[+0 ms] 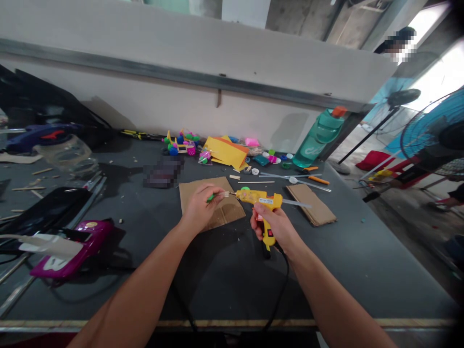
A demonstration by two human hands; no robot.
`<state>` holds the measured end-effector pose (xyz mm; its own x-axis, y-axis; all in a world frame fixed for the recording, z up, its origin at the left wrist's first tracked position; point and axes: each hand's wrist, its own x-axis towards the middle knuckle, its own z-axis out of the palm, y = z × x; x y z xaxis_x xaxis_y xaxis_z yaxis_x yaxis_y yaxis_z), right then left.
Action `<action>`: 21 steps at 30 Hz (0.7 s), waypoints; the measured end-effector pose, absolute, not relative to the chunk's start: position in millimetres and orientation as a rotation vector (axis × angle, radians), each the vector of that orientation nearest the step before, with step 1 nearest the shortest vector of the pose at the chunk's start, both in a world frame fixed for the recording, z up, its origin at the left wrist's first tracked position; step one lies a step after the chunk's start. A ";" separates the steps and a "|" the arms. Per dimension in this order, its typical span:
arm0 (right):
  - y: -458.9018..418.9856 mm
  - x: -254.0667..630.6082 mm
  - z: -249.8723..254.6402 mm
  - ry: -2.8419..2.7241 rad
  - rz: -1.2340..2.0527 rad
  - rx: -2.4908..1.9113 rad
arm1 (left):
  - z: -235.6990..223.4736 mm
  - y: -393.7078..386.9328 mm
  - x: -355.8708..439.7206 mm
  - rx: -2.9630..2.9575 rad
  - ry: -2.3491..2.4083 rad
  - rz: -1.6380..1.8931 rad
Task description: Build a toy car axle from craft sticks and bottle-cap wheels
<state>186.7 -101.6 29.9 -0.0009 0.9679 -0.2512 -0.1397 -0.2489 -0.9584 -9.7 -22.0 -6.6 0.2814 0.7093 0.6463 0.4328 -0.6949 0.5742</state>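
Observation:
My right hand [270, 220] is wrapped around the handle of a yellow hot glue gun [259, 196], its nozzle pointing left. A clear glue stick [299, 203] sticks out of the gun's back end. Closed fingers of my left hand [201, 203] pinch a small piece with a green part [210, 198] and a pale end, right at the nozzle tip. What exactly this piece is I cannot make out. Beneath both lies a flat sheet of cardboard [228, 212] on the dark table.
A folded cardboard piece [313, 205] lies right, near orange-handled scissors [318, 179]. Behind stand a teal bottle [319, 137], yellow paper [226, 152] and colourful small toys [181, 143]. On the left are a purple power strip [78, 249] and a black phone-like object [50, 208]. A fan [440, 133] stands beyond the table.

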 end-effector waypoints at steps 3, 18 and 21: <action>-101.4 187.6 28.9 -0.979 1.445 -1.305 | -7.6 -20.8 -10.2 2.275 1.028 1.408; -100.8 188.9 28.7 -1.001 1.442 -1.302 | -3.5 -22.1 -10.6 2.251 1.043 1.436; -100.1 189.8 27.8 -1.006 1.433 -1.306 | -2.9 -22.9 -10.0 2.257 1.019 1.429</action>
<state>189.8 -100.1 27.8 -0.0124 0.9703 -0.2418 -0.1028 -0.2417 -0.9649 -10.0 -22.9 -2.9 0.2614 0.6911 0.6738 0.4120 -0.7112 0.5696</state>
